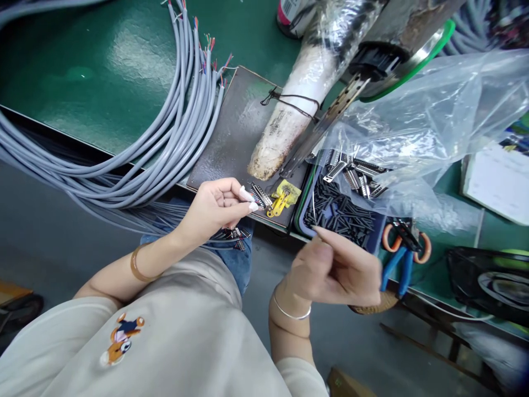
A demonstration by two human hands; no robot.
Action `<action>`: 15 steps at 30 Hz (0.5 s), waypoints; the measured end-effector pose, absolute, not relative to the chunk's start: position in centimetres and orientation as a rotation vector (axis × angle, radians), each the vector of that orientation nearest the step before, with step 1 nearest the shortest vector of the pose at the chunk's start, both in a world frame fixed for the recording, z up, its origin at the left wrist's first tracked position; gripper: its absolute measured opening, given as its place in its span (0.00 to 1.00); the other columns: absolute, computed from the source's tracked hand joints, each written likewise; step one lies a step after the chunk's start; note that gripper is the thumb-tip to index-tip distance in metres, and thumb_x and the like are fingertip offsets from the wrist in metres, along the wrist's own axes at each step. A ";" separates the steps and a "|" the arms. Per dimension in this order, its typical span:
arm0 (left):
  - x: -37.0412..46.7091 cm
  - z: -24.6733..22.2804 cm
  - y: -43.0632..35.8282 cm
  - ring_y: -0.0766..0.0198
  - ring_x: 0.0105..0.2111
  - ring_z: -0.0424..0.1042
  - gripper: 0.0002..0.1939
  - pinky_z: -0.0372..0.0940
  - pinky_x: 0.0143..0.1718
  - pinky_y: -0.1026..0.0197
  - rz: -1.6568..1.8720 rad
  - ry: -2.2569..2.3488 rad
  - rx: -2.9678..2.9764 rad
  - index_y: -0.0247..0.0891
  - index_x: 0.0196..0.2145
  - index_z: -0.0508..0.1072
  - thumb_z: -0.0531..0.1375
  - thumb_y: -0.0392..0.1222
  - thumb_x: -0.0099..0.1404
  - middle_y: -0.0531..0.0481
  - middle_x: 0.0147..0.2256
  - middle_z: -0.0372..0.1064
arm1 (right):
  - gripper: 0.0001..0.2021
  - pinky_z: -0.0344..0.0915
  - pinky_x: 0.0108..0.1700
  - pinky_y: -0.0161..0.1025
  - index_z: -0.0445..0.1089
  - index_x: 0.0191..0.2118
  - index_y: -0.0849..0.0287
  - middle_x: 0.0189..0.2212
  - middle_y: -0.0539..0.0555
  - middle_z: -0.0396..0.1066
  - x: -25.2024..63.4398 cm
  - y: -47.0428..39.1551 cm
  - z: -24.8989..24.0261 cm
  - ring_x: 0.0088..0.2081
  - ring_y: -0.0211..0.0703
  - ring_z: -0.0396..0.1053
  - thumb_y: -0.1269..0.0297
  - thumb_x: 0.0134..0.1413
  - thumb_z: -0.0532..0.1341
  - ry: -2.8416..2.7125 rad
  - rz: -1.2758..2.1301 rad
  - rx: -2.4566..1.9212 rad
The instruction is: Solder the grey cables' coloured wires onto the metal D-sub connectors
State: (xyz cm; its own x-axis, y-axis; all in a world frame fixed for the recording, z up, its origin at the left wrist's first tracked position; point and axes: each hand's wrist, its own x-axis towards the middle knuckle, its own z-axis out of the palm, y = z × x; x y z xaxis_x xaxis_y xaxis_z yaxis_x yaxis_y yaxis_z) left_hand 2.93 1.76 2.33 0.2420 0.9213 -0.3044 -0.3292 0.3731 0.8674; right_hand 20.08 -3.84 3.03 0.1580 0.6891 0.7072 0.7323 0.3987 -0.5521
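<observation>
My left hand (221, 205) is closed in a pinch, thumb against fingers, on thin coloured wires (255, 199). Right beside its fingertips is a metal multi-pin connector (262, 195) near the edge of a dark board (223, 140). A yellow clamp-like holder (281, 203) sits against the connector's right side. My right hand (336, 267), smeared by motion, is closed in front of the blue bin (305, 216). From its fingertips a thin silvery wire (313, 201), like solder wire, runs upward. Whatever else the curled fingers cover is hidden.
Grey cables (173, 132) with stripped ends arc over the green bench (136, 55). A plastic-wrapped white tube (289, 105) hangs over the board. Small black sleeves (341, 212) and loose connectors (357, 171) lie around the bin, near clear plastic (417, 138) and blue-handled pliers (399, 270).
</observation>
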 end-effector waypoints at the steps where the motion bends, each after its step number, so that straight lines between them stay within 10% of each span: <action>1: 2.9 2.4 1.9 0.77 0.13 0.60 0.12 0.54 0.13 0.73 0.977 0.947 0.738 0.33 0.25 0.71 0.72 0.35 0.51 0.57 0.17 0.67 | 0.12 0.66 0.19 0.38 0.74 0.53 0.48 0.24 0.45 0.73 19.9 -3.9 3.0 0.17 0.37 0.68 0.65 0.67 0.62 -1.447 -0.071 -1.229; 8: 3.0 2.9 2.5 0.77 0.12 0.60 0.11 0.55 0.13 0.73 0.995 0.920 0.699 0.34 0.26 0.72 0.72 0.34 0.50 0.58 0.16 0.66 | 0.11 0.81 0.44 0.38 0.74 0.44 0.54 0.40 0.50 0.83 19.1 -3.0 2.2 0.42 0.43 0.83 0.76 0.59 0.67 -1.579 0.130 -1.361; 15: 3.3 3.0 2.6 0.77 0.13 0.61 0.12 0.56 0.14 0.73 1.025 0.927 0.734 0.34 0.27 0.72 0.73 0.32 0.50 0.59 0.16 0.67 | 0.07 0.81 0.42 0.37 0.71 0.39 0.55 0.45 0.53 0.82 19.2 -2.1 2.4 0.42 0.41 0.82 0.74 0.60 0.67 -1.693 0.155 -1.346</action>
